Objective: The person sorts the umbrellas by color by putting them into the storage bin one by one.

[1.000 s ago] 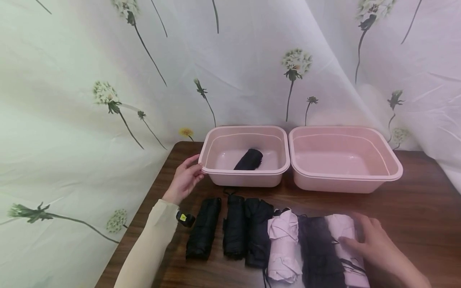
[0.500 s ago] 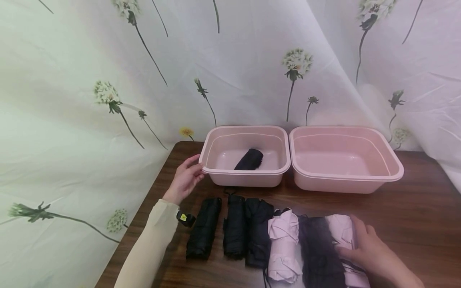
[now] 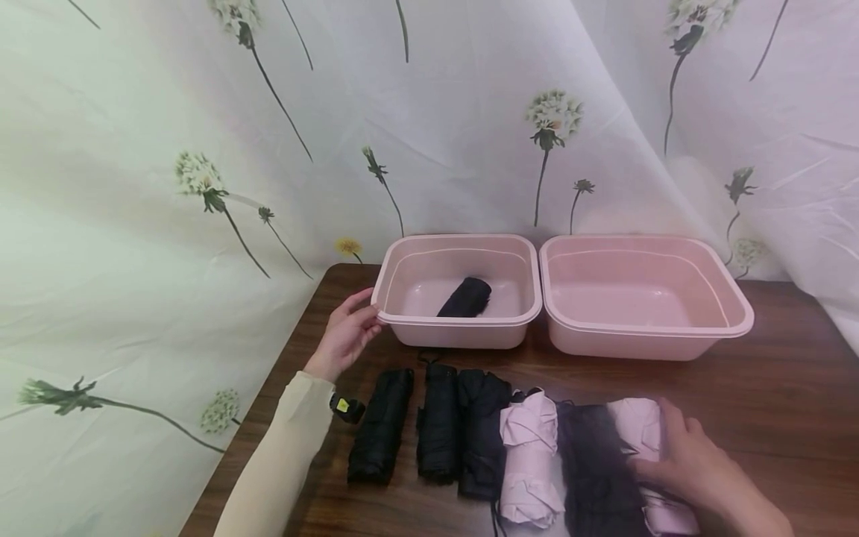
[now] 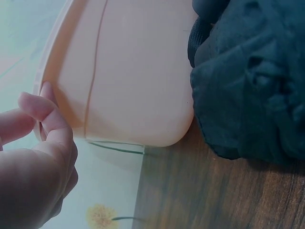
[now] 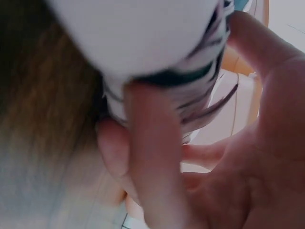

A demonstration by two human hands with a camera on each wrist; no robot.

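My left hand (image 3: 345, 335) holds the left rim of the left pink basin (image 3: 456, 334), pinching it between thumb and fingers in the left wrist view. A rolled black umbrella (image 3: 467, 297) lies inside that basin. At the right end of a row of folded umbrellas, my right hand (image 3: 705, 470) grips a pale pink umbrella (image 3: 636, 421). The right wrist view shows fingers (image 5: 155, 148) wrapped about its dark strap. Beside it lie a black umbrella (image 3: 597, 470) and another pale pink one (image 3: 529, 459).
Several black umbrellas (image 3: 439, 425) lie at the left of the row on the wooden table (image 3: 792, 418). The right pink basin (image 3: 624, 344) stands against the left one, with no item visible inside. A floral curtain (image 3: 456, 112) hangs behind.
My right hand has moved in around the pale pink umbrella and taken hold of it. The umbrella's near end has shifted slightly right. My left hand stays on the basin rim.
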